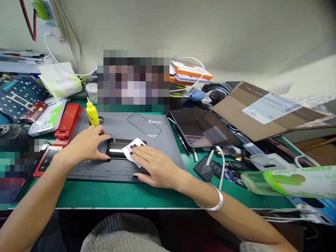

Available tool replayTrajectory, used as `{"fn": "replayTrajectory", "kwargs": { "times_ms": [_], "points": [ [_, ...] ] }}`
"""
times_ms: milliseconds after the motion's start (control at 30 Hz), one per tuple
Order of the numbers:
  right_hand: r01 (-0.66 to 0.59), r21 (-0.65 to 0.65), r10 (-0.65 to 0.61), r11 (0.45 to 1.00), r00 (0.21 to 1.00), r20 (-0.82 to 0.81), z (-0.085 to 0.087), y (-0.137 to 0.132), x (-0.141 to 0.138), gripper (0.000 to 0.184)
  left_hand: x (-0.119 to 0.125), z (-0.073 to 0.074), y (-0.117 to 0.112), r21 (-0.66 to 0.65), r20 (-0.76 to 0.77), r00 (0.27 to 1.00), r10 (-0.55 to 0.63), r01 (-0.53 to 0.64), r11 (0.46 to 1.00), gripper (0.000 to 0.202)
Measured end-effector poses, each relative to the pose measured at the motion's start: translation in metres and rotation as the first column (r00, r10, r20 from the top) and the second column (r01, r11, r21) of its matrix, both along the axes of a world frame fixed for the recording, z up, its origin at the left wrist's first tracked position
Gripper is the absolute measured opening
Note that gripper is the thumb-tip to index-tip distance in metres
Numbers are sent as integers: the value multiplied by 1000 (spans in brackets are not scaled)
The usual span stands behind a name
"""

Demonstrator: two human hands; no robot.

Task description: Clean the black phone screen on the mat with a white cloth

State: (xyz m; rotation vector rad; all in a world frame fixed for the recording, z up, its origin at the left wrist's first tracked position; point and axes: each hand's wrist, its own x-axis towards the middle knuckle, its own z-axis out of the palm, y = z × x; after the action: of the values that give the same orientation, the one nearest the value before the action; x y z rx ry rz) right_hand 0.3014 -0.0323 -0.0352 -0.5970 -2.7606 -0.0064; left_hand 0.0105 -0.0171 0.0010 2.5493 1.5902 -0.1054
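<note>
A phone [115, 146] with a dark, shiny face lies flat on the grey work mat [157, 168]. My left hand [85, 147] grips its left end between thumb and finger. With my right hand [154, 166] I press a folded white tissue [128, 152] onto the phone's right part, the fingers stretched close together over it and the thumb apart on the mat. The tissue and my fingers hide that end of the phone. A thin clear sheet with a dark outline [144, 126] lies on the mat behind. Just beyond my left hand stands a yellow dropper bottle [91, 113].
A red tool [67, 122] lies left of the mat. To the right are a dark tablet-like panel [202, 126], pens [182, 141], black loose parts [207, 168] and an opened cardboard box [241, 105]. A green-and-white pack [296, 180] sits near the front right edge.
</note>
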Motion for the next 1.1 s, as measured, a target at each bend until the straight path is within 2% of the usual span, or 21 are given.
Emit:
{"fn": "replayTrajectory", "kwargs": {
  "times_ms": [200, 400, 600, 800, 867, 1000, 1100],
  "points": [
    [113, 5, -113, 994, 994, 4, -2, 9, 5, 45, 0, 0, 0, -8, 17, 1000, 8, -8, 1000, 65],
    [-19, -34, 19, 999, 1000, -6, -5, -1, 1, 50, 0, 1, 1, -11, 20, 1000, 9, -9, 1000, 67],
    [123, -4, -123, 992, 992, 2, -4, 14, 7, 45, -1, -1, 2, -5, 23, 1000, -5, 5, 1000, 67],
    [-6, -3, 6, 1000, 1000, -16, -5, 3, 2, 51, 0, -1, 1, 8, -21, 1000, -7, 7, 1000, 67],
    [8, 1, -8, 1000, 1000, -20, -5, 6, 4, 49, 1, 0, 1, 1, -28, 1000, -1, 1, 1000, 68],
    [118, 35, -117, 992, 993, -31, -2, 11, 8, 42, 2, 2, 1, -9, -27, 1000, 10, -10, 1000, 68],
    [78, 54, -75, 995, 996, -57, -1, 2, 4, 41, 3, 2, 1, -17, -28, 1000, 7, -8, 1000, 68]
  ]
}}
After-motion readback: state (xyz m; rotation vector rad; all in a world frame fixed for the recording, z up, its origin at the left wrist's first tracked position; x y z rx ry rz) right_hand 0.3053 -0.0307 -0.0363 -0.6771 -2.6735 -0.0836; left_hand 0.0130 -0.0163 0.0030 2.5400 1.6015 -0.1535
